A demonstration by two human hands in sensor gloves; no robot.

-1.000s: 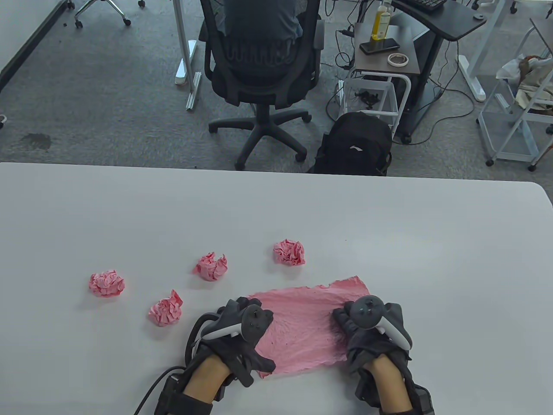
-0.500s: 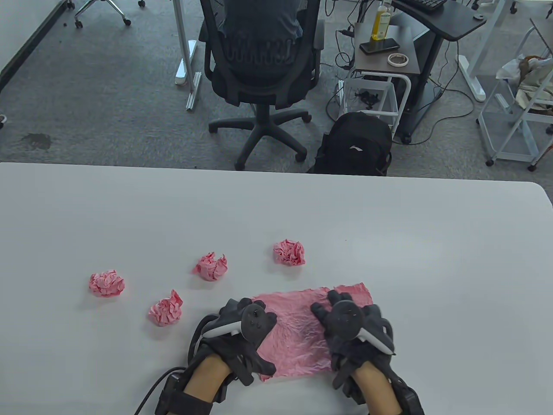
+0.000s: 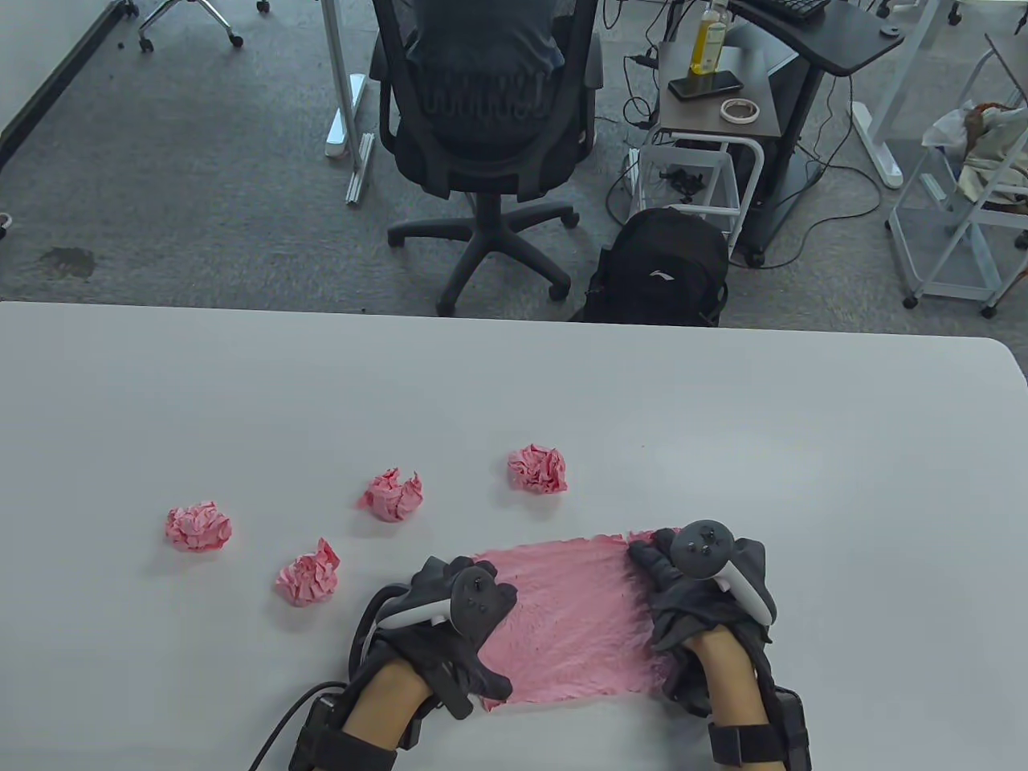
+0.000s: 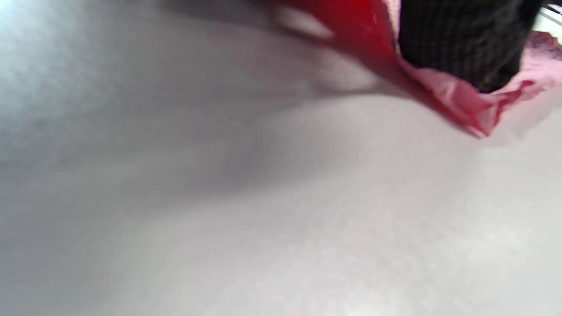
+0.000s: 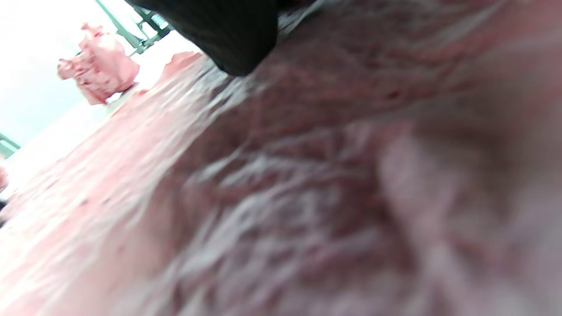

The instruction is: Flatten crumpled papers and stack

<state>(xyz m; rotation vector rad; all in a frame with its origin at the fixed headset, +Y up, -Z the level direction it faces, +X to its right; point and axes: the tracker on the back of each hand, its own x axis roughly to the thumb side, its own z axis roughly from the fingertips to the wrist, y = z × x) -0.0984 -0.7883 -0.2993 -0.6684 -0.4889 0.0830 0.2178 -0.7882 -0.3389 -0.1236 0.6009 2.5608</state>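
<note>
I see one pink sheet spread wrinkled near the front edge, and four crumpled pink balls lying behind-left.

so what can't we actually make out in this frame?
- Left hand fingers: table view, the tracker covers them; whether flat or curled is unclear.
- Right hand fingertips: same, tracker on top.
- Pink sheet side edges: under both hands.
- Right wrist view: sheet heavily blurred, creases unreadable.
- Left wrist view: only one sheet corner and a fingertip, blurred.

White table, pink sheet, four paper balls
</note>
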